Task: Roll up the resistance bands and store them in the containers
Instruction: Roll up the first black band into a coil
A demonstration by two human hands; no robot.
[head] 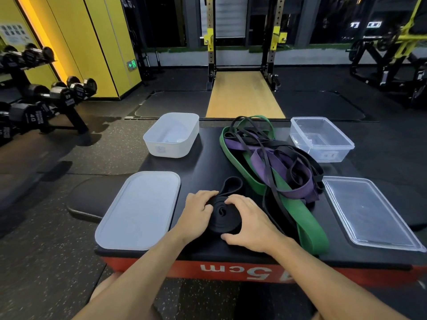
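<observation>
Black padding tops the bench (208, 162), whose red front face is turned toward the person. The biggest thing on it is the loose heap of bands right of centre: a broad green band (309, 229) reaching almost to the near edge, a purple band (275, 162) folded across it, and thin black bands (284, 148) tangled over both. A frosted lid (138, 211) lies flat at the near left and a clear lid (369, 211) at the near right. Behind them stand the open boxes, a white container (166, 148) at the far left and a clear container (346, 144) at the far right. Between the lids, near the front edge, sits the black roll (223, 215), lying flat like a disc with its spiral face up. Its unwound tail (231, 183) loops away from the person toward the far side. The grip is narrow and full. The left hand (196, 213) curls round the roll's left flank. The right hand (249, 222) cups the right, fingers over the top and thumb at the near rim. The winding looks nearly done, with only that short loop left to take in. From the roll the white container lies ahead and left over bare padding, on the left hand's side. The clear container lies ahead and right beyond the heap, so the left route seems the easier one.
</observation>
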